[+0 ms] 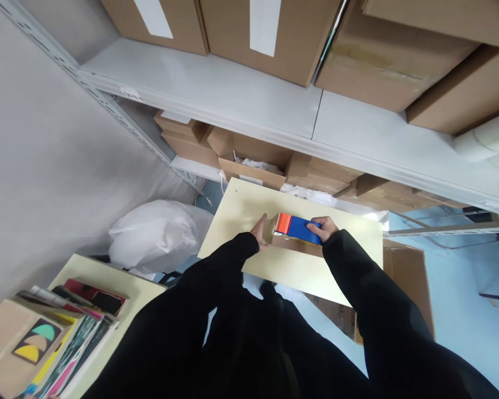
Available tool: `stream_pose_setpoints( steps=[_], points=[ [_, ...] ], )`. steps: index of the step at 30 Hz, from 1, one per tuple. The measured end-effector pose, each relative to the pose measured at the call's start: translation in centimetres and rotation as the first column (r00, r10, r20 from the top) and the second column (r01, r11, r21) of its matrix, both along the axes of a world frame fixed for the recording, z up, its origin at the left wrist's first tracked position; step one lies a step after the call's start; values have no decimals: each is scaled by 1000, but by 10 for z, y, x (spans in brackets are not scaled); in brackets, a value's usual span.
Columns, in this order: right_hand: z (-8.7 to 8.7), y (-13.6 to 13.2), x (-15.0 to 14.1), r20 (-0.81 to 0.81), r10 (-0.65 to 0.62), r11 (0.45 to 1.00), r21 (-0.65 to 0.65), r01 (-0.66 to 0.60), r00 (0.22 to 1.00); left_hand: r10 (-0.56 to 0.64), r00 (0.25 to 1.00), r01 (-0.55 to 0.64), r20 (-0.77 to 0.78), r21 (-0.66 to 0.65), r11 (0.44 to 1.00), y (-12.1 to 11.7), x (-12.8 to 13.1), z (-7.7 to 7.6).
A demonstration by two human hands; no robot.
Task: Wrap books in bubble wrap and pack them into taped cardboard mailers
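Observation:
A small brown cardboard parcel lies on a pale yellow table. My right hand grips a blue and orange tape dispenser that rests on top of the parcel. My left hand presses flat against the parcel's left end, fingers together. Both arms are in black sleeves.
Grey metal shelving carries large cardboard boxes above, with open boxes on the lower shelf. A white plastic bag sits on the floor at left. Colourful printed booklets are stacked on a second table at bottom left.

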State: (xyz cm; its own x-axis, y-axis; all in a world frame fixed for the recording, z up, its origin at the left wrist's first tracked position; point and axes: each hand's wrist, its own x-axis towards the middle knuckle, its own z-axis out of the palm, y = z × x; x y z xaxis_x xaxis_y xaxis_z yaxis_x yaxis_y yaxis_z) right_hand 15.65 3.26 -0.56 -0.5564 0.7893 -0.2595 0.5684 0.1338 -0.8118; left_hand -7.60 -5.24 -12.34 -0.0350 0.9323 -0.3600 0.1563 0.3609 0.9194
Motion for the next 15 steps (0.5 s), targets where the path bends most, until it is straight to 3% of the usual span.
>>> stream_pose_setpoints(
  steps=[2, 4, 6, 10, 15],
  points=[
    [2, 0, -1, 1, 17, 1000, 7, -17, 1000, -179, 974, 202, -142, 176, 963, 8, 0, 13],
    [3, -1, -2, 7, 17, 1000, 12, -17, 1000, -332, 886, 431, -324, 307, 849, 18, -1, 23],
    [4, -1, -2, 24, 6, 1000, 8, -6, 1000, -406, 807, 565, -428, 362, 742, 26, -1, 28],
    [10, 2, 4, 85, 25, 1000, 14, -26, 996, -440, 779, 615, -447, 404, 678, 33, -2, 24],
    [27, 9, 16, 270, 111, 986, 89, -140, 956, -374, 789, 586, -487, 413, 698, 31, -1, 15]
  ],
)
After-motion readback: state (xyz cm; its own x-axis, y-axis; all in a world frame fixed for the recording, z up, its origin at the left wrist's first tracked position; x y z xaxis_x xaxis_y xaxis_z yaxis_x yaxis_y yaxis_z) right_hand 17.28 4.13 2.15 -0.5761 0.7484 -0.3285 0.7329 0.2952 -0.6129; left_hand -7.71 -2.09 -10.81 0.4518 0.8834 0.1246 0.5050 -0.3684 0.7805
